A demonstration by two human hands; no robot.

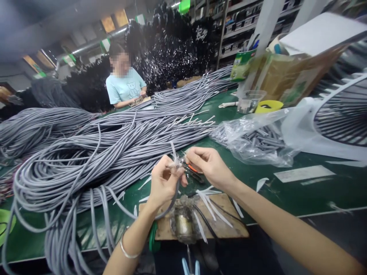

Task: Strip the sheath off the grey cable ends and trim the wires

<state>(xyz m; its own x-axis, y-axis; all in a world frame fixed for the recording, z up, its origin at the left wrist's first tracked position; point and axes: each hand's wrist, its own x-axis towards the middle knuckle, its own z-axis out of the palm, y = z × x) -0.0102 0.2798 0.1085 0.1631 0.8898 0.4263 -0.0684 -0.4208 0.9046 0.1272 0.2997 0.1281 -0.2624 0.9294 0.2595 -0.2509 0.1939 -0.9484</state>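
My left hand (pixel 164 177) pinches the end of a grey cable (pixel 174 194), which curves down behind my wrist. A whitish, frayed tuft (pixel 177 162) with a pale strip (pixel 173 149) standing up shows at that end. Close against it on the right, my right hand (pixel 208 162) has thumb and fingertips pressed together; what lies between them is too small to tell. Just below those fingers, a tool with an orange part (pixel 194 168) lies partly hidden. Nearer me sits a small motor (pixel 184 223) on a wooden board (pixel 226 229), with white strips (pixel 210 206) scattered over it.
Bundles of grey cables (pixel 71 164) cover the left and middle of the green table (pixel 246 179). At right are a clear bag of grey tube pieces (pixel 258 139), a fan (pixel 341 110), a yellow ring (pixel 269 106) and a green can (pixel 243 65). A person (pixel 126 84) sits across.
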